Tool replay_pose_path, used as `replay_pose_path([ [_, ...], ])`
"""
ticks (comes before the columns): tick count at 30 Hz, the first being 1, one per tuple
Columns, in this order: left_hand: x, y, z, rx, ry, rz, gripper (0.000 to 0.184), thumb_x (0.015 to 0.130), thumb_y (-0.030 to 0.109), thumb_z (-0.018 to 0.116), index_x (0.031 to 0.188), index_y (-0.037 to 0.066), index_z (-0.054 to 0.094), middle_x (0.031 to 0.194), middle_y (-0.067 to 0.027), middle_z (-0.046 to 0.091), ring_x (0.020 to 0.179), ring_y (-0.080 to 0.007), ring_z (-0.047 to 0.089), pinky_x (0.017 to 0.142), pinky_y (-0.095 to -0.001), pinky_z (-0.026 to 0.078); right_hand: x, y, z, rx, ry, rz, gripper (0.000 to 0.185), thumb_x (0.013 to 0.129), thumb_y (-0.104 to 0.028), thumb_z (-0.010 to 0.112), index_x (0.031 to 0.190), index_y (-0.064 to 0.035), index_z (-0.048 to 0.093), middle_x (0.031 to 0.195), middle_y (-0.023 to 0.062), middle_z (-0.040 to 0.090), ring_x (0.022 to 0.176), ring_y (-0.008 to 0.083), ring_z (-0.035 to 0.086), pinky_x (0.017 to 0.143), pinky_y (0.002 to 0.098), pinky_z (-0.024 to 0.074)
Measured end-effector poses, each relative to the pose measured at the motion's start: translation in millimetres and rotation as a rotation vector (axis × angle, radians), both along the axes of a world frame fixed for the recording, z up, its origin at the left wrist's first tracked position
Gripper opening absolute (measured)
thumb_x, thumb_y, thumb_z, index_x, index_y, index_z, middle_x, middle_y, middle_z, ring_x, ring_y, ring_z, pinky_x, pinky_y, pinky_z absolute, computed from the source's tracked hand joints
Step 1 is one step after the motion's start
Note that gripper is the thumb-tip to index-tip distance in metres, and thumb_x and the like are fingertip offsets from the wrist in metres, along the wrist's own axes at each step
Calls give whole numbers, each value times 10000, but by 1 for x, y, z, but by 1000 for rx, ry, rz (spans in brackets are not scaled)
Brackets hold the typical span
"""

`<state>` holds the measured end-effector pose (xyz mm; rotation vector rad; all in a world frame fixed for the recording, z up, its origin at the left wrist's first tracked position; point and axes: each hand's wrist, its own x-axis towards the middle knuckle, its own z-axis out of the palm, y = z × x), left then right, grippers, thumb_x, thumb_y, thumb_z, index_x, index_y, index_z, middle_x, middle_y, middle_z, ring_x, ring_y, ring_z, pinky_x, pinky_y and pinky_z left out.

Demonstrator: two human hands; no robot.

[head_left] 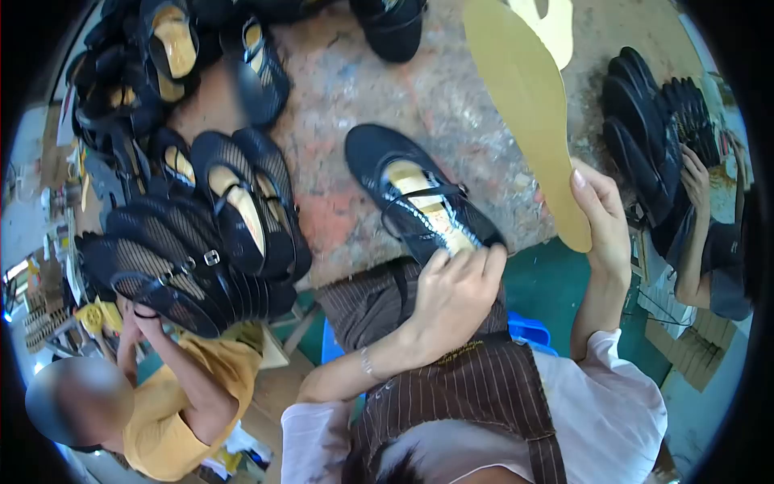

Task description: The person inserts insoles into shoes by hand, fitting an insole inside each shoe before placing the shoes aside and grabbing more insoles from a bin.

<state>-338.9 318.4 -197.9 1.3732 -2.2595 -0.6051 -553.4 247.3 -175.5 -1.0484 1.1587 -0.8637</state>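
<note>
My left hand [461, 284] is closed at the heel of a black mesh strap shoe [387, 153], its fingers curled at the back opening. The shoe lies on the worktable, toe pointing away and to the left. Pale lining and thin straps with a shiny trim show inside it. A long tan insole [524, 97] is raised in my right hand [601, 211], pinched near its narrow end between thumb and fingers. Behind its upper part is a pale yellow cut piece [555, 32]; whether it touches the insole I cannot tell.
Many black shoes [242, 194] crowd the left side of the worn table [339, 89]. Another black shoe [391, 32] sits at the far edge. A co-worker in yellow [185, 395] holds several mesh shoes at left. On the right, another person's hand [693, 173] is beside black shoes [637, 129].
</note>
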Motion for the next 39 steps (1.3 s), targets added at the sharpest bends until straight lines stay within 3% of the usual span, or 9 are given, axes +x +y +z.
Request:
replay_pose_path([
  [5,-43,-49,-27,25,204,329,270,826,106,747,1016,-25,606,762,-174,623,703,-353,624,635,-423,489,0,3,48,-315,502,134,381,914,-173,671,1238,26,682,1154,141,660,1005,189,631,851,280,475],
  [6,-40,-51,-26,80,226,249,343,801,108,768,1047,-57,596,883,-236,623,849,-392,620,729,-444,495,3,7,56,-332,589,82,386,826,-142,750,1180,9,720,1149,152,655,1060,216,622,872,304,477],
  [9,2,-41,4,33,104,104,456,727,152,821,1092,-26,614,1073,-177,612,1070,-386,572,921,-508,439,2,19,71,-481,1074,141,427,669,-42,801,1093,-27,754,1083,145,648,1016,279,622,832,363,508],
  [12,61,-49,6,5,-66,226,697,657,128,862,1272,16,552,1283,-189,552,1295,-423,459,1104,-532,348,13,13,69,-599,1247,308,408,628,-29,796,1034,-35,759,1056,139,641,943,315,611,797,387,516],
  [15,102,-72,-29,48,-207,320,933,569,46,879,1403,35,460,1424,-198,484,1419,-421,366,1227,-528,224,40,-6,37,-632,1084,480,367,671,-32,802,1032,-26,734,1104,143,636,929,321,595,788,415,517],
  [22,120,-84,-52,135,-43,259,891,584,-12,824,1401,29,471,1421,-172,498,1421,-375,387,1237,-512,214,102,-24,-21,-844,943,422,302,692,-48,767,991,-18,737,1054,133,628,958,290,600,829,375,534],
  [31,112,-81,-40,108,-36,277,842,583,30,847,1358,48,518,1393,-149,522,1410,-369,400,1219,-553,229,124,-29,-40,-828,1171,451,198,670,-97,677,854,-46,731,967,100,616,953,260,601,828,371,511],
  [35,89,-63,-34,3,-28,90,462,718,94,740,1164,39,633,1211,-99,590,1241,-293,524,1186,-628,219,132,-25,-38,-746,1297,497,205,689,-135,663,864,-56,736,1071,95,572,1025,253,556,842,359,485],
  [39,76,-65,-47,51,-66,41,460,728,60,705,1183,33,647,1170,-85,589,1127,-256,560,1182,-634,217,122,-24,-27,-836,1329,492,213,721,-146,660,900,-47,720,1074,109,559,1064,285,532,919,408,426],
])
